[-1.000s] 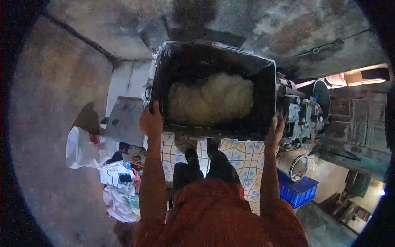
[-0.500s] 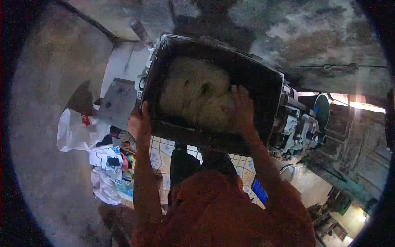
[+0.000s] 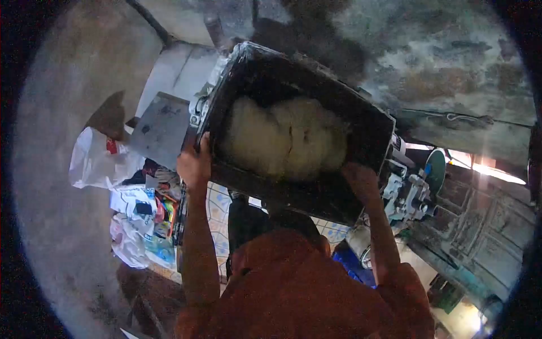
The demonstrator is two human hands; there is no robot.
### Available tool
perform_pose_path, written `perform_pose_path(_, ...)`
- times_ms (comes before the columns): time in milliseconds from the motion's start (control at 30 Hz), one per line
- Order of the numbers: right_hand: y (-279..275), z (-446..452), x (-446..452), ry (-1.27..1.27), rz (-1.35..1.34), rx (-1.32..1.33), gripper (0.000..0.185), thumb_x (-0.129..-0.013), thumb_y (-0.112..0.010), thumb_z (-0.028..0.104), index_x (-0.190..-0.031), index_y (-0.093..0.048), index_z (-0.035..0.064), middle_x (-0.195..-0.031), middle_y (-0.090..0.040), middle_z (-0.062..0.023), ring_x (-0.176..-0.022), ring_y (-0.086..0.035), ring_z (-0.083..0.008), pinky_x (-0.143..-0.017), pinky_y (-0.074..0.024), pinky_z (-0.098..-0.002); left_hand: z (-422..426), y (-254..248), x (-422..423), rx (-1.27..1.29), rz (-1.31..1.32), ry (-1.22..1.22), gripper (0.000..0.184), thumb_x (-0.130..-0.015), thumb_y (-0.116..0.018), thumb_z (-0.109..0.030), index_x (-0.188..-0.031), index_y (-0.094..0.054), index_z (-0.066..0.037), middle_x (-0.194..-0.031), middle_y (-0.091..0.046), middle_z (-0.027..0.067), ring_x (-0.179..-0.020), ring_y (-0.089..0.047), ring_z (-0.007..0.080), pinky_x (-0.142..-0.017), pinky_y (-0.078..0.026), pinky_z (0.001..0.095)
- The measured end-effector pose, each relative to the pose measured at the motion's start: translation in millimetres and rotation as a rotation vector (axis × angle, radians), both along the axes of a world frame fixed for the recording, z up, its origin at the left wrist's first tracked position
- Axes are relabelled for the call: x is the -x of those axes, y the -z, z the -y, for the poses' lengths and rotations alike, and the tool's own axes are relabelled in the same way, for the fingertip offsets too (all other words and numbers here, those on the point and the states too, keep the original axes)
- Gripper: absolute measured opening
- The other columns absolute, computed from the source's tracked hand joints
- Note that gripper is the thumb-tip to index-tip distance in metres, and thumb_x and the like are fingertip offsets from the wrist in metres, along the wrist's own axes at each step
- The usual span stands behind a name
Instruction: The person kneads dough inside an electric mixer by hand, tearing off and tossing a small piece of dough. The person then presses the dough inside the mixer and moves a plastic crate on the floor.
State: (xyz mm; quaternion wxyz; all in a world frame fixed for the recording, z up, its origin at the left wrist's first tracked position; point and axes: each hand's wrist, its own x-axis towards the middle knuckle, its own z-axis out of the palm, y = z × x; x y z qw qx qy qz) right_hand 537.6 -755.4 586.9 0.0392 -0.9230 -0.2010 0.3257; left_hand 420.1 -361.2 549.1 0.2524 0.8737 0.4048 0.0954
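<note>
A large, pale, lumpy mass of dough (image 3: 271, 138) lies in a dark, deep rectangular metal trough (image 3: 271, 189). My left hand (image 3: 195, 164) is closed over the trough's near left rim, thumb up on the edge. Inside the near right corner, my right hand (image 3: 361, 179) is at the dough's lower right edge with its fingers curled together. Shadow hides its fingertips, so I cannot tell whether it pinches any dough. Small dark creases mark the middle of the dough.
Metal machine parts (image 3: 409, 192) and a round pulley (image 3: 435, 166) adjoin the trough's right side. To the left are a grey flat panel (image 3: 161, 130), a white sack (image 3: 99, 161) and plastic bags (image 3: 132, 226). A stained wall (image 3: 429, 62) rises behind.
My right hand has moved from lying spread on the dough to its lower right edge, fingers now curled. The dough's outline has changed. My left hand stays on the rim.
</note>
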Motion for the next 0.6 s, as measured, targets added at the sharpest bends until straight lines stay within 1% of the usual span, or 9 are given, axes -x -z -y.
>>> perform_pose_path(67, 13.5, 9.4, -8.2, 0.283, 0.076, -0.283, 0.032, -0.088, -0.062, 0.031, -0.106, -0.065, 0.0052, -0.092, -0.068, -0.0171, -0.086, -0.066, -0.0353, -0.078, -0.0506, -0.0459, -0.1, -2.4, -0.9, -0.006, -0.010, 0.019, 0.045, -0.089, -0.057, -0.050, -0.105, -0.068, -0.010, -0.088, -0.067, 0.0213, -0.084, -0.063, 0.0455, -0.071, -0.049, 0.0515)
perform_pose_path(200, 35.2, -34.0, -13.8, 0.248, 0.159, -0.173, 0.035, -0.086, -0.062, 0.029, -0.111, -0.063, 0.0038, -0.102, -0.067, -0.0185, -0.092, -0.066, -0.0321, -0.081, -0.0507, -0.0435, 1.8, -9.7, -2.8, -0.023, -0.001, 0.026, 0.049, -0.088, -0.056, -0.054, -0.103, -0.067, -0.009, -0.088, -0.067, 0.0218, -0.084, -0.063, 0.0458, -0.071, -0.049, 0.0518)
perform_pose_path(267, 80.0, -49.8, -6.9, -0.061, 0.291, -0.152, 0.050, -0.086, -0.061, 0.029, -0.128, -0.052, 0.0040, -0.128, -0.055, -0.0216, -0.115, -0.056, -0.0341, -0.092, -0.0461, -0.0462, 0.5, -7.7, -2.1, -0.033, -0.112, -0.024, 0.049, -0.088, -0.056, -0.054, -0.102, -0.067, -0.008, -0.088, -0.067, 0.0219, -0.084, -0.063, 0.0459, -0.072, -0.049, 0.0518)
perform_pose_path(300, 117.8, -45.7, 7.1, -0.067, 0.289, -0.149, 0.050, -0.086, -0.061, 0.029, -0.128, -0.052, 0.0040, -0.128, -0.055, -0.0216, -0.115, -0.056, -0.0341, -0.092, -0.0461, -0.0462, 0.5, -6.4, -1.6, -0.042, -0.223, -0.069, 0.050, -0.088, -0.056, -0.055, -0.101, -0.068, -0.008, -0.089, -0.067, 0.0219, -0.084, -0.063, 0.0460, -0.072, -0.049, 0.0518)
perform_pose_path(367, 185.3, -29.7, 46.9, -0.529, 0.616, -0.036, 0.060, -0.087, -0.059, 0.028, -0.140, -0.038, 0.0053, -0.144, -0.039, -0.0220, -0.132, -0.038, -0.0398, -0.102, -0.0371, -0.0530, 3.4, -8.1, -0.9, -0.010, -0.126, -0.044, 0.051, -0.088, -0.056, -0.055, -0.100, -0.068, -0.007, -0.089, -0.067, 0.0220, -0.084, -0.063, 0.0461, -0.072, -0.049, 0.0516)
perform_pose_path(400, 171.5, -37.0, 50.7, -0.529, 0.621, -0.037, 0.060, -0.087, -0.059, 0.028, -0.140, -0.038, 0.0053, -0.144, -0.039, -0.0220, -0.132, -0.038, -0.0398, -0.102, -0.0371, -0.0530, 1.8, -10.9, -3.4, 0.013, -0.021, -0.015, 0.052, -0.088, -0.055, -0.055, -0.100, -0.068, -0.007, -0.089, -0.067, 0.0222, -0.084, -0.063, 0.0461, -0.072, -0.049, 0.0515)
perform_pose_path(500, 71.3, -64.7, 45.4, -0.358, 0.327, 0.066, 0.065, -0.088, -0.058, 0.030, -0.144, -0.031, 0.0080, -0.147, -0.031, -0.0228, -0.137, -0.027, -0.0430, -0.104, -0.0309, -0.0592, 4.2, -18.0, -3.8, 0.005, 0.000, -0.018, 0.051, -0.088, -0.055, -0.054, -0.099, -0.069, -0.007, -0.090, -0.067, 0.0223, -0.084, -0.063, 0.0454, -0.073, -0.049, 0.0510)
perform_pose_path(567, 23.3, -66.9, 22.5, -0.450, 0.284, -0.002, 0.053, -0.091, -0.056, 0.032, -0.135, -0.045, 0.0058, -0.137, -0.046, -0.0232, -0.130, -0.041, -0.0383, -0.101, -0.0372, -0.0531, 0.0, -6.5, -1.3, 0.036, 0.073, 0.020, 0.049, -0.089, -0.054, -0.054, -0.101, -0.069, -0.008, -0.090, -0.067, 0.0216, -0.084, -0.064, 0.0444, -0.073, -0.049, 0.0502)
perform_pose_path(600, 32.1, -52.5, 11.3, -0.464, 0.290, 0.005, 0.053, -0.091, -0.056, 0.032, -0.135, -0.045, 0.0058, -0.137, -0.046, -0.0232, -0.130, -0.041, -0.0383, -0.101, -0.0372, -0.0531, 0.4, -7.4, -0.6, 0.023, 0.061, 0.019, 0.049, -0.089, -0.055, -0.053, -0.102, -0.069, -0.008, -0.090, -0.067, 0.0211, -0.084, -0.064, 0.0439, -0.073, -0.049, 0.0498)
